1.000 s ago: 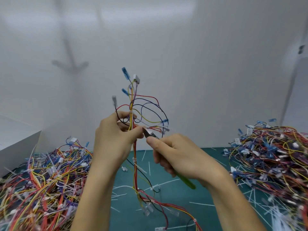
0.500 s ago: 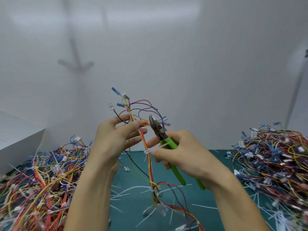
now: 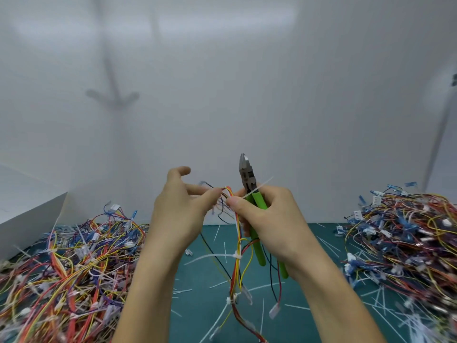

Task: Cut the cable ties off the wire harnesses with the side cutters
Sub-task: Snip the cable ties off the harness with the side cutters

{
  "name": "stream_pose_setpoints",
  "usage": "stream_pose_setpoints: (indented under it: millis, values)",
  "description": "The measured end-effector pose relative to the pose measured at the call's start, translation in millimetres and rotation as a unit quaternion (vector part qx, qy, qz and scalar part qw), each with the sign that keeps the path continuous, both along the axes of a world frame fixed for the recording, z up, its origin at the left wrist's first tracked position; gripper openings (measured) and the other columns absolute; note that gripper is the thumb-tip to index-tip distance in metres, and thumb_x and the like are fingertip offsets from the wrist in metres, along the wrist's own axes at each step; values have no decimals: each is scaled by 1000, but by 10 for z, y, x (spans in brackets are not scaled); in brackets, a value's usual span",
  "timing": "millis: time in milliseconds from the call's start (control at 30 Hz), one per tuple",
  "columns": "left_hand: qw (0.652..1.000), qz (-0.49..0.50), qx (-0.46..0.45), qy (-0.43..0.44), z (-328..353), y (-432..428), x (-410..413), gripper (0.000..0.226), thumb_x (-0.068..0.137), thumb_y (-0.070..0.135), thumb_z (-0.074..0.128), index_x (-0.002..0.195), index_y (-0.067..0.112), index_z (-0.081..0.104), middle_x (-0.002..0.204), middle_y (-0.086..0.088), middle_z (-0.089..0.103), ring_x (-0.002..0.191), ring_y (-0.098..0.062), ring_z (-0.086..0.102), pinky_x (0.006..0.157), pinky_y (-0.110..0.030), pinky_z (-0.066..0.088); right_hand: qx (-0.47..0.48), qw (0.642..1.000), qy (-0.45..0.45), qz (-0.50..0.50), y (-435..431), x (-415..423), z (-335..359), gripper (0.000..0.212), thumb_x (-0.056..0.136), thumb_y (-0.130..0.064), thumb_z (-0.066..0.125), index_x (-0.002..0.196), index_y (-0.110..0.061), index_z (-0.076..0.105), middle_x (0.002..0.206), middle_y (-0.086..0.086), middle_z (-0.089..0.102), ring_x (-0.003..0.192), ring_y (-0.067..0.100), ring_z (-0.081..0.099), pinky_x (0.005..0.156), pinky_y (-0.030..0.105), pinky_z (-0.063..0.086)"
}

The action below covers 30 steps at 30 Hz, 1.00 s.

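A wire harness (image 3: 238, 246) of red, yellow, orange and black wires hangs in mid-air over the green mat. My left hand (image 3: 178, 209) pinches its upper end between thumb and fingertips. My right hand (image 3: 267, 219) grips the green-handled side cutters (image 3: 249, 191), jaws pointing up and nearly together. The thumb and forefinger of that hand also pinch a loose white cable tie (image 3: 259, 188) beside the harness top. Two more white cable ties stay on the harness, one at mid-length (image 3: 237, 256) and one lower (image 3: 231, 300).
A large heap of tied harnesses (image 3: 66, 268) covers the mat at the left. Another heap (image 3: 405, 233) lies at the right. Cut white tie pieces (image 3: 223, 248) are scattered on the green mat (image 3: 197, 280). A white box (image 3: 29, 206) stands at the far left. A white wall is behind.
The harness has dropped lower and its upper end has folded down behind my hands. The cutters have swung upright, away from the wires. A freed white tie now sits between my right thumb and forefinger.
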<state>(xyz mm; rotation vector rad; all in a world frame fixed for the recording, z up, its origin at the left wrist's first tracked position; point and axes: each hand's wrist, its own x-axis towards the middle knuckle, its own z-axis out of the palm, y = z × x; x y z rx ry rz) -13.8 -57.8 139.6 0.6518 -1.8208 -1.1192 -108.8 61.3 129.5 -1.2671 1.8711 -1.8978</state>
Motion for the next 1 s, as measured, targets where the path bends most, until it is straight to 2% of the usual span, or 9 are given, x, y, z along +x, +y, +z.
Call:
stream_pose_setpoints:
  millis: [67,133,233,333,500,633,767,900,1000]
  values:
    - [996,56,-68,-23,23,45,4,53,81,32,77,124,24,47,95,13,64,82,3,64,69,-18,46,-8,1000,-14,-4,-3,-15,-9,14,89,-24,71,81,-12,69,55,-6,58,52,11,54,53,28,49]
    - [994,52,-94,-10,55,75,9,32,81,29,77,107,25,58,93,13,63,77,5,62,63,-13,43,-13,1000,-19,-8,-1,-24,-13,14,90,-23,70,81,-14,70,55,-6,59,52,9,54,53,24,48]
    - [995,4,-96,-15,77,94,28,5,83,26,74,85,26,69,78,9,71,72,-2,66,67,-23,51,-28,999,-20,-8,4,-34,-11,15,90,-23,70,78,-15,70,56,-5,58,53,10,54,54,25,49]
    - [995,-53,-75,-42,62,99,40,12,87,28,67,77,25,74,72,7,73,71,-9,68,72,-32,55,-41,999,-22,-1,5,-23,-4,12,92,-22,68,81,-17,71,56,-7,57,54,10,53,54,27,51]
    - [986,-151,-15,-74,81,120,51,26,96,34,58,84,20,77,78,2,76,73,-12,73,65,-24,56,-64,997,-27,-16,7,3,5,12,92,-23,67,83,-16,71,58,-4,57,55,8,52,54,29,50]
    - [973,-216,10,-75,96,118,110,21,92,32,63,90,19,79,85,1,78,81,-12,74,66,-17,57,-82,996,-32,-33,10,6,21,12,92,-26,68,83,-20,71,59,-6,60,58,10,55,61,37,53]
    - [972,-226,18,-57,113,136,120,13,85,33,70,88,24,79,86,3,77,76,-6,71,60,-15,53,-89,995,-25,-44,1,-1,13,10,92,-27,68,85,-20,71,56,-9,59,59,11,54,64,42,52]
    - [977,-212,29,-14,97,152,71,10,83,17,74,91,21,78,85,0,77,75,-4,70,58,-14,51,-93,994,-29,-46,-21,-7,-5,9,92,-27,68,86,-22,71,55,-8,56,56,11,50,60,34,47]
    - [974,-218,55,10,86,178,40,15,81,7,75,90,19,78,86,-1,77,79,-5,72,60,-17,54,-101,994,-34,-38,-20,-20,-7,11,91,-30,69,86,-21,72,57,-5,56,56,11,50,58,33,47]
